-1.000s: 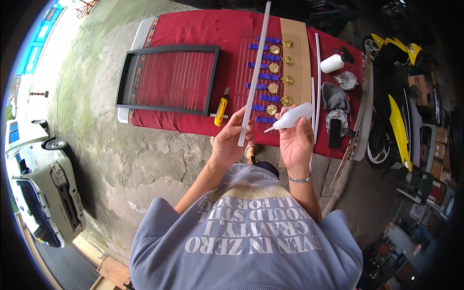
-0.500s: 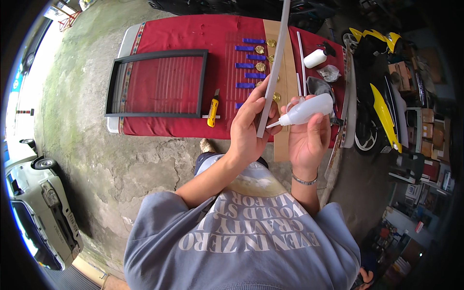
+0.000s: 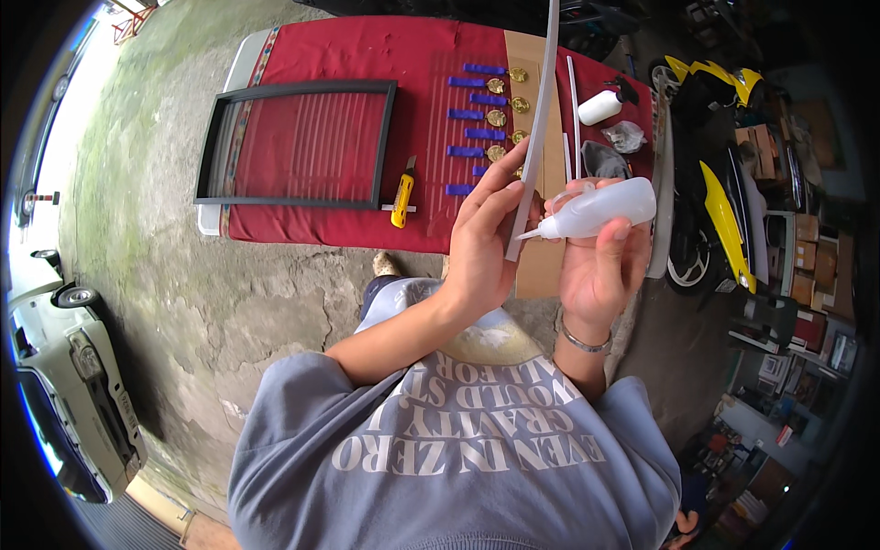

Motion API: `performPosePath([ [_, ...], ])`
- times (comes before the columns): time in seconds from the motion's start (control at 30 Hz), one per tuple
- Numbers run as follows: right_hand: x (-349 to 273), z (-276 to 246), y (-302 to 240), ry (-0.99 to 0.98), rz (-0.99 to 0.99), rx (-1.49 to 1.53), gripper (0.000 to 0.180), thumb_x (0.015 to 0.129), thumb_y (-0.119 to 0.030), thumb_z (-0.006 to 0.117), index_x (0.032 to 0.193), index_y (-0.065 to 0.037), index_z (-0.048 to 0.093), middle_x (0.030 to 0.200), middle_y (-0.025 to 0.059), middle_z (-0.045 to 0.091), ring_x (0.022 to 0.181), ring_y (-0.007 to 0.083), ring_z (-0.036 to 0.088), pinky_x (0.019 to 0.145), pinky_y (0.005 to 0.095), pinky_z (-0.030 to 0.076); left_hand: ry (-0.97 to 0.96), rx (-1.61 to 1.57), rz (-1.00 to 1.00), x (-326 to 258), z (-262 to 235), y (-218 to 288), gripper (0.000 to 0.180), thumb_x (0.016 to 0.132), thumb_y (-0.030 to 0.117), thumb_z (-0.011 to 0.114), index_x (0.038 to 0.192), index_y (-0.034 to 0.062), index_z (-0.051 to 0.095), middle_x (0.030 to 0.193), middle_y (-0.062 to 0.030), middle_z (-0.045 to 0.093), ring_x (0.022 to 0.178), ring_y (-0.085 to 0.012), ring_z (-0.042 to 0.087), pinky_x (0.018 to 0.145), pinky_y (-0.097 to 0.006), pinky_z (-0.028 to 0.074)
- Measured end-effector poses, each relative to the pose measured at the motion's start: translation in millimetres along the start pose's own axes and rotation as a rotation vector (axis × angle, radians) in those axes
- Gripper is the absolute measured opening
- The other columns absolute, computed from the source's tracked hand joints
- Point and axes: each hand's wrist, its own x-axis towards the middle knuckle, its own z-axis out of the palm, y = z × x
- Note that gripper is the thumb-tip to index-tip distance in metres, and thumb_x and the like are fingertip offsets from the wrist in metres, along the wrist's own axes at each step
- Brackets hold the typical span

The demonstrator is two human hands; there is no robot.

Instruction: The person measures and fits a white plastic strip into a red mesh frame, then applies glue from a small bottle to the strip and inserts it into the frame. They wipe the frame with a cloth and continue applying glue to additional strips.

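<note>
The left hand (image 3: 485, 238) grips a white strip (image 3: 540, 119) by its near end, right of the visible fingers (image 3: 496, 180), while the right hand (image 3: 596, 280) clasps a translucent bottle (image 3: 603, 210).

The long strip (image 3: 539, 137) is translucent white, the squeeze bottle (image 3: 605, 209) cloudy white, and the tablecloth (image 3: 367, 55) deep red with a multicoloured patterned band (image 3: 267, 55) along its left end. The frame (image 3: 386, 142) is black, the cutter (image 3: 401, 198) yellow with black parts, the ribbons (image 3: 466, 115) violet-blue, the medals (image 3: 496, 118) shiny gold, the cardboard (image 3: 541, 270) tan, the rag (image 3: 603, 160) dark grey, and the spray bottle (image 3: 599, 108) white with a black head (image 3: 626, 89). The person's shirt (image 3: 302, 440) is dusty blue with white lettering (image 3: 467, 454), and the motorcycle panels (image 3: 722, 213) are bright yellow.
</note>
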Motion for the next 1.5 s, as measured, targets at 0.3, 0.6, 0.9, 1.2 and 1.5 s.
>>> performPosePath([
  [0.3,2,0,-4,-0.037,-0.085,-0.077,0.038,0.103,-0.026,0.050,0.126,0.004,0.048,0.117,0.0223,0.055,0.093,0.0312,0.063,0.082,0.0460,0.055,-0.081,-0.009,0.022,-3,-10,-2,0.051,0.097,0.011,0.042,0.147,0.0017,0.040,0.102,-0.0051,0.062,0.090,-0.0083,0.060,0.083,-0.025,0.050],
  [0.6,3,3,-6,-0.060,-0.075,-0.067,0.039,0.103,-0.026,0.051,0.125,0.006,0.049,0.115,0.0220,0.055,0.095,0.0312,0.063,0.083,0.0451,0.055,-0.047,-0.002,0.009,-4,-3,0,0.051,0.097,0.011,0.042,0.147,0.0020,0.040,0.105,-0.0059,0.062,0.093,-0.0090,0.060,0.085,-0.026,0.050],
  [0.9,4,4,-9,-0.037,-0.057,-0.087,0.040,0.102,-0.028,0.052,0.124,0.005,0.048,0.112,0.0211,0.055,0.094,0.0308,0.063,0.084,0.0451,0.054,-0.029,0.041,0.013,-3,-1,0,0.052,0.096,0.011,0.042,0.147,0.0018,0.041,0.119,-0.0083,0.062,0.099,-0.0110,0.061,0.090,-0.028,0.050],
  [1.2,2,2,-10,-0.027,-0.052,-0.097,0.040,0.102,-0.029,0.052,0.124,0.005,0.048,0.111,0.0211,0.055,0.093,0.0306,0.063,0.084,0.0445,0.054,0.019,0.008,-0.004,-4,8,2,0.052,0.097,0.010,0.046,0.148,0.0011,0.040,0.085,0.0003,0.058,0.077,-0.0054,0.053,0.075,-0.023,0.045],
  [1.5,2,2,-10,-0.005,-0.030,-0.099,0.041,0.102,-0.030,0.052,0.124,0.006,0.048,0.111,0.0221,0.056,0.091,0.0311,0.065,0.083,0.0437,0.054,0.024,-0.001,-0.011,-5,7,1,0.051,0.098,0.010,0.045,0.148,0.0014,0.040,0.084,-0.0003,0.057,0.077,-0.0066,0.053,0.075,-0.023,0.045],
])
